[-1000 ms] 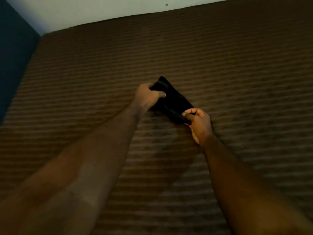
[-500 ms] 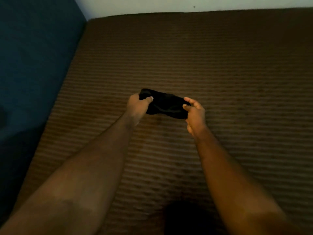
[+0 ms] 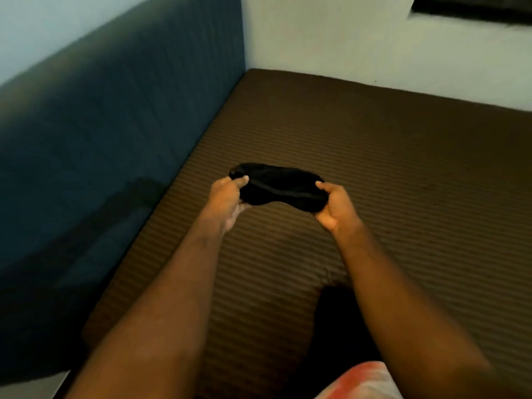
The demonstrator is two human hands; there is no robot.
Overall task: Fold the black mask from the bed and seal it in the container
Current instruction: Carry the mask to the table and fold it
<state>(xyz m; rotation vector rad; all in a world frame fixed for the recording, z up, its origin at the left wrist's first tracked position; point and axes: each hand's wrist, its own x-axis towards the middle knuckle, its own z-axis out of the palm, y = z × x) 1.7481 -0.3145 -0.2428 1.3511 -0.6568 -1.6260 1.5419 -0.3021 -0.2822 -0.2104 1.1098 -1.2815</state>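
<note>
Since a half-second ago the mask (image 3: pixel 277 187) is raised higher off the bed (image 3: pixel 403 174) and stretched out wider between the hands, and the view now takes in more of the blue headboard (image 3: pixel 115 133) and the wall (image 3: pixel 331 38). The mask is black, oblong with rounded ends, a seam running along its length, held flat and level above the brown striped cover. The left hand (image 3: pixel 227 197) pinches its left end, thumb on top; the right hand (image 3: pixel 335 205) pinches the right end likewise. One mask, two hands.
</note>
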